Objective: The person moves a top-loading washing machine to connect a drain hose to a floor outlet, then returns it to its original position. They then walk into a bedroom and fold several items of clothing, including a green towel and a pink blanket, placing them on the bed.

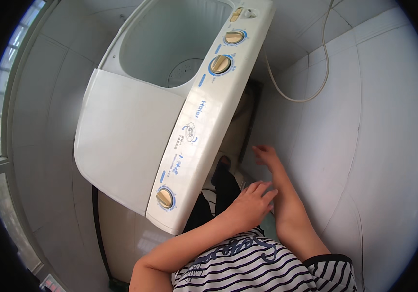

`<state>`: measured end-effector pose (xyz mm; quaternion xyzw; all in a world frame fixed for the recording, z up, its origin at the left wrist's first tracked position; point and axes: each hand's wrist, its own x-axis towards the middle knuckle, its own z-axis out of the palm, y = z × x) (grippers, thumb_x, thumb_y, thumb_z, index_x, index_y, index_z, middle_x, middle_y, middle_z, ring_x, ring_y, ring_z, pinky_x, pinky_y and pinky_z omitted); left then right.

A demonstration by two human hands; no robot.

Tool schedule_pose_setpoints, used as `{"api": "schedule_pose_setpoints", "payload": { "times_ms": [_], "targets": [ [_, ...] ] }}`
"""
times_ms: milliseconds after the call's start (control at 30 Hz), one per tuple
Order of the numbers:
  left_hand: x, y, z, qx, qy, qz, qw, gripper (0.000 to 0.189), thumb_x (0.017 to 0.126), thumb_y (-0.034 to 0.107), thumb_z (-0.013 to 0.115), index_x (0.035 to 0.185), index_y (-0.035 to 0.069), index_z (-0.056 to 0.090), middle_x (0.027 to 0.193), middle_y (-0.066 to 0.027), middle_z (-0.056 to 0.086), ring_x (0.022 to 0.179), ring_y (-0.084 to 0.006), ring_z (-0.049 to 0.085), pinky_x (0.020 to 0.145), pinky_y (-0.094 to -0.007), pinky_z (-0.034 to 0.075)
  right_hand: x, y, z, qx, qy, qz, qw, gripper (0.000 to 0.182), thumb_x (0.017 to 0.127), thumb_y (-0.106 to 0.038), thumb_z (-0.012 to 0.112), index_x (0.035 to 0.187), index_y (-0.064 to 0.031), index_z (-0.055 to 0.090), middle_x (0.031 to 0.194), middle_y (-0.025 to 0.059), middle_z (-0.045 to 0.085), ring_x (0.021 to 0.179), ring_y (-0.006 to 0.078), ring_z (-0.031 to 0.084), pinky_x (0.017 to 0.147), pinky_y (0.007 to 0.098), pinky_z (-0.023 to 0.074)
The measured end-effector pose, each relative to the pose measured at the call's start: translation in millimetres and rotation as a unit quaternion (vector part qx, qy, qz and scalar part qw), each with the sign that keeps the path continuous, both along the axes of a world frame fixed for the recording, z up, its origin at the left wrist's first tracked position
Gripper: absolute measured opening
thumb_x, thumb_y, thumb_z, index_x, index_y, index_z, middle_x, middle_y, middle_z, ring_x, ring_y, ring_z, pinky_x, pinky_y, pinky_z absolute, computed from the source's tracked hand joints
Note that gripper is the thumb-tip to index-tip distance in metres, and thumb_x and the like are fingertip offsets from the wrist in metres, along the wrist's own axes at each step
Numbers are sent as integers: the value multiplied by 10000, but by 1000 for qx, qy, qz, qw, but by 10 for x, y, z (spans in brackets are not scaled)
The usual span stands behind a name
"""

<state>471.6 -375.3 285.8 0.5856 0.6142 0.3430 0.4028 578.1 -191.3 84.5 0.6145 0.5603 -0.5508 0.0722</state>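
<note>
A white Haier twin-tub washing machine (209,109) stands in front of me, slanting across the view. Its wash tub (150,47) is uncovered, with a round pulsator (183,71) at the bottom, while a white lid (128,135) covers the other side. Beige knobs sit along the control panel, among them a timer knob (165,198) at the near end. My left hand (254,204) is bent across my body, fingers apart, beside my right forearm. Farther out, close to the tiled wall, my right hand (264,155) has loosely curled fingers. I see nothing held in either hand, and both are apart from the machine.
White tiled walls (340,127) enclose the space on both sides. A pale cord or hose (300,100) hangs in a loop by the right wall. At the left is a window (1,102). My foot (224,162) shows on the floor beside the machine.
</note>
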Motion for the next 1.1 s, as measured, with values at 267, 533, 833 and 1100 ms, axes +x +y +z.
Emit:
{"api": "schedule_pose_setpoints", "payload": {
  "times_ms": [267, 533, 833, 1100],
  "targets": [
    [-1539, -721, 930, 143, -108, 57, 982, 313, 799, 67, 622, 1107, 60, 573, 1159, -125, 526, 993, -284, 550, 804, -351, 484, -341, -312, 748, 54, 47, -48, 996, 516, 808, -307, 653, 1172, 33, 517, 1154, 156, 554, 1022, 226, 555, 694, 340, 528],
    [-3083, -2295, 589, -15, 85, 269, 959, 278, 784, -11, 609, 1058, 39, 601, 1122, -136, 569, 1017, -279, 570, 840, -337, 467, -1004, -883, 1989, 301, 106, -128, 939, 489, 826, -223, 647, 1233, -12, 476, 1198, 163, 520, 1019, 191, 549, 753, 307, 503],
    [-3668, -2804, 179, -50, 135, 373, 916, 361, 864, 122, 552, 1218, 90, 497, 1273, -131, 460, 1176, -281, 446, 952, -369, 377, -1577, -451, 2969, 470, 155, -69, 866, 487, 805, -238, 666, 1200, -4, 504, 1172, 160, 543, 983, 184, 563, 805, 298, 481],
    [-4186, -2705, -582, -57, -122, 482, 866, 537, 952, 343, 404, 1395, 74, 264, 1441, -138, 250, 1323, -238, 254, 1053, -341, 235, -1989, -95, 2236, 415, 70, -67, 904, 631, 769, -424, 666, 1175, 34, 512, 1125, 163, 571, 995, 217, 552, 857, 329, 447]
  ]
}}
